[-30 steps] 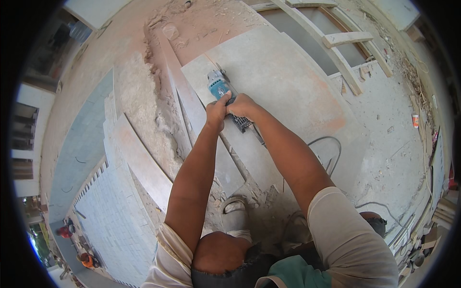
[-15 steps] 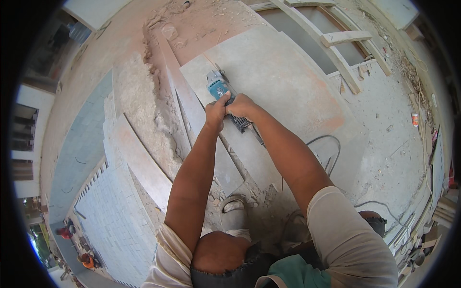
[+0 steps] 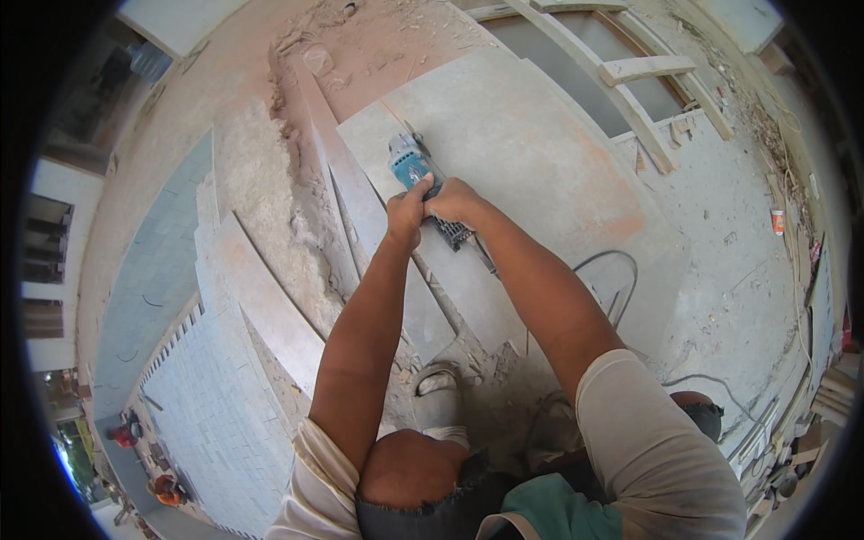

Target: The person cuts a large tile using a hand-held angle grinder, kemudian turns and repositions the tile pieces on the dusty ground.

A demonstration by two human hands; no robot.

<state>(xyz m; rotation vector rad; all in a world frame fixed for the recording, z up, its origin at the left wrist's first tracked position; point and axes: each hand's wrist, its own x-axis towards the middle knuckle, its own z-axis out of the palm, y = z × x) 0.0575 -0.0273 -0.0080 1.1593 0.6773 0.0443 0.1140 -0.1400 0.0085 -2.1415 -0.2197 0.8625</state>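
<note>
Both my arms reach forward over a large grey sheet with pinkish dust stains, lying on the ground. A blue angle grinder with a metal head is gripped between my hands, its disc end pointing away from me at the sheet's left part. My left hand wraps its near left side, the thumb up on the blue body. Around the dark rear part closes my right hand. The grinder's cable runs back and loops to the right of my right forearm. A thin line on the sheet extends beyond the disc.
Long cut strips lie to the left beside a broken concrete edge. Wooden beams frame an opening at the far right. A tiled pool lies at the lower left, with two people beside it. My sandalled foot is near the strips.
My hands and the grinder stay almost in place, with at most a tiny shift toward me. At the lower left, the person in orange has moved slightly.
</note>
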